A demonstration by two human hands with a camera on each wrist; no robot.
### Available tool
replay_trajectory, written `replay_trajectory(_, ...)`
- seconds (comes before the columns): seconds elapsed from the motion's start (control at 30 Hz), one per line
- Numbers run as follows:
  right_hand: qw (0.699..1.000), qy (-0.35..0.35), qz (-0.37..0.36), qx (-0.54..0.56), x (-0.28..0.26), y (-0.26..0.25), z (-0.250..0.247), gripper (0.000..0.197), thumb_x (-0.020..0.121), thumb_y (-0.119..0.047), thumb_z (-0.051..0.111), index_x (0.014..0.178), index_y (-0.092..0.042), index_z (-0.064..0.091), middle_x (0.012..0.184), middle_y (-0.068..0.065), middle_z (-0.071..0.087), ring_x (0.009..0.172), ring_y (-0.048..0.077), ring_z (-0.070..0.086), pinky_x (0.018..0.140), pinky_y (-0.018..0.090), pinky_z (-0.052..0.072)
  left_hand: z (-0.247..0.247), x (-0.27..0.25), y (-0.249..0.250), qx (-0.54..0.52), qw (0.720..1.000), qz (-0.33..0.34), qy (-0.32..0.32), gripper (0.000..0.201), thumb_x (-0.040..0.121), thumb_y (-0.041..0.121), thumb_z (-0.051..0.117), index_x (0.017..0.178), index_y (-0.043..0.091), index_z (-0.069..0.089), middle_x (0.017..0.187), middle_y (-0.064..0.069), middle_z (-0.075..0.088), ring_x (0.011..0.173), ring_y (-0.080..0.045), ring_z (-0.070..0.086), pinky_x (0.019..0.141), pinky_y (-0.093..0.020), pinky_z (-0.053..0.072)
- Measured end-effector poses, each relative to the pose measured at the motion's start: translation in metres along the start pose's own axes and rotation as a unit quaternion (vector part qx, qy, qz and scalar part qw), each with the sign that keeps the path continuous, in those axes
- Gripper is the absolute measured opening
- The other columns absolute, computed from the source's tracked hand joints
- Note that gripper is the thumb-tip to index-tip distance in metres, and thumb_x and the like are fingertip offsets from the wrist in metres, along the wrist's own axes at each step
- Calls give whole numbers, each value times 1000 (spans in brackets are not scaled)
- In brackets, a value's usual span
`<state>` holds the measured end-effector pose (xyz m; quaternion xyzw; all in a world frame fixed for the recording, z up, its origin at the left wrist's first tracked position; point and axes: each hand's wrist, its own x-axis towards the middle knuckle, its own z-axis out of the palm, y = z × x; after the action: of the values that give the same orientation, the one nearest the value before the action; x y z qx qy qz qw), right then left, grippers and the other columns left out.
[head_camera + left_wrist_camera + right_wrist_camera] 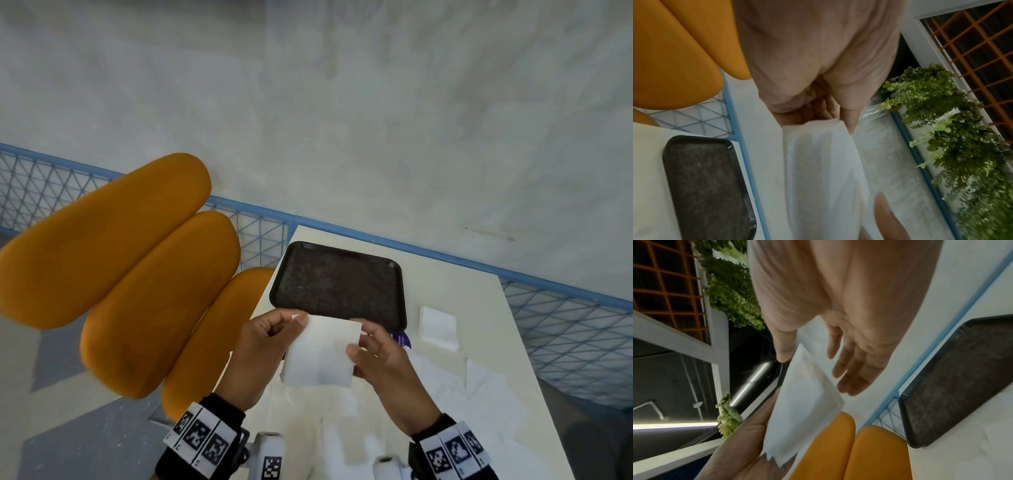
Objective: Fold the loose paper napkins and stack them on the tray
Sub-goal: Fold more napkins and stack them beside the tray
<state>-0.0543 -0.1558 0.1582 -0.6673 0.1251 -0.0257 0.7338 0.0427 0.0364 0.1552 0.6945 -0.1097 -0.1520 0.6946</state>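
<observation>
Just above the near edge of the tray (337,281), both hands hold one white napkin (322,353) up off the table (479,308). The left hand (263,346) pinches the napkin's upper left corner between thumb and curled fingers; its wrist view shows the grip pressed together on the top edge of the sheet (818,162). The right hand (380,356) takes the napkin's right edge, thumb on the near face; in its wrist view the thumb (783,352) touches the paper's edge while the other fingers (851,378) lie fairly straight behind the sheet (803,402). The napkin hangs roughly flat, facing the person.

The dark tray lies flat on the table with nothing on it. To its right, apart from it, a small folded white square (438,327) rests on the table. More loose white napkins (486,380) lie spread on the table nearer the person. A bit of purple packaging (401,339) shows just behind the right hand. Orange cushions (113,260) stand left of the table, and a blue mesh fence (565,329) runs behind it.
</observation>
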Motion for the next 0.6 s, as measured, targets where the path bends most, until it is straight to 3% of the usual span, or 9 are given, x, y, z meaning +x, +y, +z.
replay_trajectory(0.1,999,18,-15,-47,0,-4,4,22,94,-9,66,114,-17,70,109,0,76,103,19,72,90,37,58,6,4,-6,21,1000,-5,6,16,91,35,68,102,26,73,92,6,74,94,-22,71,76,-36,63)
replay_trajectory(0.17,996,46,-39,-70,2,-2,0,11,93,-9,68,96,-18,75,95,2,77,91,18,72,82,33,57,8,4,-8,47,999,-16,-15,13,90,35,70,101,29,69,86,12,73,92,-18,71,73,-31,63)
replay_trajectory(0.23,992,67,-58,-93,5,-2,-7,7,91,-11,70,87,-14,75,85,9,74,81,20,68,75,32,55,10,2,-9,63,996,-32,-51,7,91,31,70,91,25,67,80,9,72,87,-17,72,72,-29,62)
replay_trajectory(0.3,989,77,-67,-105,7,0,-15,12,89,-5,71,90,-15,78,88,6,76,83,18,71,76,28,57,11,2,-13,65,993,-45,-82,7,92,26,69,91,19,70,87,2,75,90,-21,73,77,-33,63)
replay_trajectory(0.43,985,44,-73,-147,9,0,-30,46,87,13,64,85,-29,83,93,-4,79,91,12,73,81,22,56,11,7,-15,64,993,-47,-90,13,92,16,69,103,17,76,96,-3,77,94,-24,73,79,-33,62)
replay_trajectory(0.6,980,27,-78,-180,8,0,-54,51,87,13,65,84,-35,81,92,-8,79,89,10,73,81,18,56,25,11,-16,35,991,-67,-107,14,91,5,68,99,12,78,97,-8,77,92,-27,73,76,-31,60)
